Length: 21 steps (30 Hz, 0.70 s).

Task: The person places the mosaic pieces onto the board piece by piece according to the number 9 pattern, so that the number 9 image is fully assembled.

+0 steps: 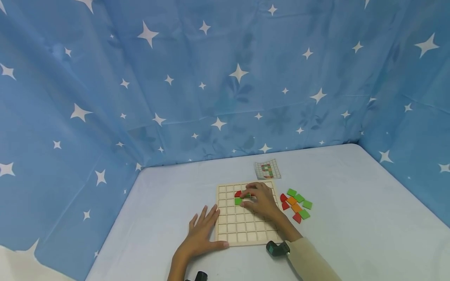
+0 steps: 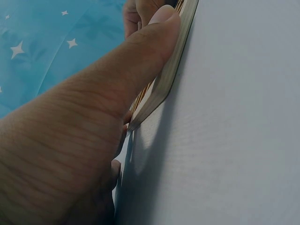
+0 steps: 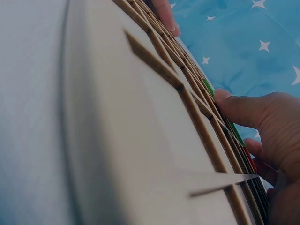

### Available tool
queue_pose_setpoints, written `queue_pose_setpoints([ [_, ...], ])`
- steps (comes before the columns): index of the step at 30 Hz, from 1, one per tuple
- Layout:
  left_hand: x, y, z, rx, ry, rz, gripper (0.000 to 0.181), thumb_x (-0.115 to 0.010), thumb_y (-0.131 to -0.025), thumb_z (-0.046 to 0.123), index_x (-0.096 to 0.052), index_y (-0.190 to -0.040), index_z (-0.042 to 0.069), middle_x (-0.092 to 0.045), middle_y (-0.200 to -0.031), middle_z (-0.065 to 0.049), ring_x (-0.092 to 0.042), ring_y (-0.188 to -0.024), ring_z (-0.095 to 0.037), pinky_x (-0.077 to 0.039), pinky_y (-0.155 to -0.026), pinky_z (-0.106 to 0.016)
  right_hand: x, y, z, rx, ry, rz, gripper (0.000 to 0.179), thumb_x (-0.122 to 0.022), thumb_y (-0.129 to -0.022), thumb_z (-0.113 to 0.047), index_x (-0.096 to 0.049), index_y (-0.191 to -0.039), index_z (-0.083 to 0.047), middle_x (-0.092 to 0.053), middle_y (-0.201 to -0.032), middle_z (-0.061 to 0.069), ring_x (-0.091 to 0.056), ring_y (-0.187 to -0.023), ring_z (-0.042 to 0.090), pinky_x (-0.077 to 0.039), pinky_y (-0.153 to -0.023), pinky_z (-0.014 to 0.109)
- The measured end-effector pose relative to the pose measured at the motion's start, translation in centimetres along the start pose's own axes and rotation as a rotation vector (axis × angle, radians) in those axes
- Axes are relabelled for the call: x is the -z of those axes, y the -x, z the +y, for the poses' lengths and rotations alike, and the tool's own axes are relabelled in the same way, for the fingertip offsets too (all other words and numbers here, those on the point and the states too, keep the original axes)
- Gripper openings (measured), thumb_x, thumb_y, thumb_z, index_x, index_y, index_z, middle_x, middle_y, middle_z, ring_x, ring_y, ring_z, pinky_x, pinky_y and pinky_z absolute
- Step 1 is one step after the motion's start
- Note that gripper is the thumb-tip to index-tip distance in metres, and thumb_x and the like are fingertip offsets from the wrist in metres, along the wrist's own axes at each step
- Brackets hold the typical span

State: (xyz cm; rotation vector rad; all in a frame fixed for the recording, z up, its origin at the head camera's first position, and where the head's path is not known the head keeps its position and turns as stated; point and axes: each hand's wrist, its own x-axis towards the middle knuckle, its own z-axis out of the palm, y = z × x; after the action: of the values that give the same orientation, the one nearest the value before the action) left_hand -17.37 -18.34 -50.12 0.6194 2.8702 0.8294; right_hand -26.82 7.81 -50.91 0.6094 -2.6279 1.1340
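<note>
Touching a green square (image 1: 238, 201), perhaps: right hand (image 1: 260, 199) over ridged wooden board (image 1: 232, 228)

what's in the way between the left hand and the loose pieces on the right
The board lies between the left hand and the loose pieces, and the right forearm crosses over the board's right edge, across the direct path.

Head view high, wrist views near board (image 1: 241, 227)
</note>
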Motion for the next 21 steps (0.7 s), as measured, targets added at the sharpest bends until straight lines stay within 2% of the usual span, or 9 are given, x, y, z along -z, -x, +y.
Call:
queue_pose_setpoints([
  [5, 0.03, 0.01, -0.03, -0.001, -0.022, 0.002, 0.106, -0.070, -0.074, 0.067, -0.027, -0.155, 0.014, -0.018, -0.165, -0.001, -0.007, -0.152, -0.037, -0.005, -0.115, -0.066, -0.09, 0.03, 0.19, -0.018, -0.001, -0.017, 0.021, -0.083, -0.076, -0.036, -0.075, -0.094, -0.026, -0.061, -0.126, 0.009, -0.047, -0.125, 0.034, -0.031, -0.104, 0.060],
  [12, 0.12, 0.13, -0.03, -0.009, -0.006, 0.008, 0.105, -0.071, -0.075, 0.065, -0.028, -0.155, 0.013, -0.019, -0.164, -0.004, -0.007, -0.152, -0.039, -0.004, -0.114, -0.066, -0.25, 0.00, 0.24, -0.007, 0.010, -0.007, 0.021, -0.083, -0.075, -0.037, -0.075, -0.092, -0.027, -0.061, -0.125, 0.009, -0.048, -0.123, 0.033, -0.032, -0.102, 0.059],
  [21, 0.05, -0.12, -0.05, 0.003, -0.007, 0.005, 0.105, -0.070, -0.074, 0.067, -0.028, -0.155, 0.016, -0.017, -0.165, -0.001, -0.005, -0.153, -0.036, -0.002, -0.115, -0.065, -0.05, -0.08, 0.26, -0.001, 0.031, -0.005, 0.022, -0.082, -0.075, -0.038, -0.075, -0.093, -0.027, -0.062, -0.124, 0.009, -0.048, -0.123, 0.032, -0.033, -0.101, 0.059],
])
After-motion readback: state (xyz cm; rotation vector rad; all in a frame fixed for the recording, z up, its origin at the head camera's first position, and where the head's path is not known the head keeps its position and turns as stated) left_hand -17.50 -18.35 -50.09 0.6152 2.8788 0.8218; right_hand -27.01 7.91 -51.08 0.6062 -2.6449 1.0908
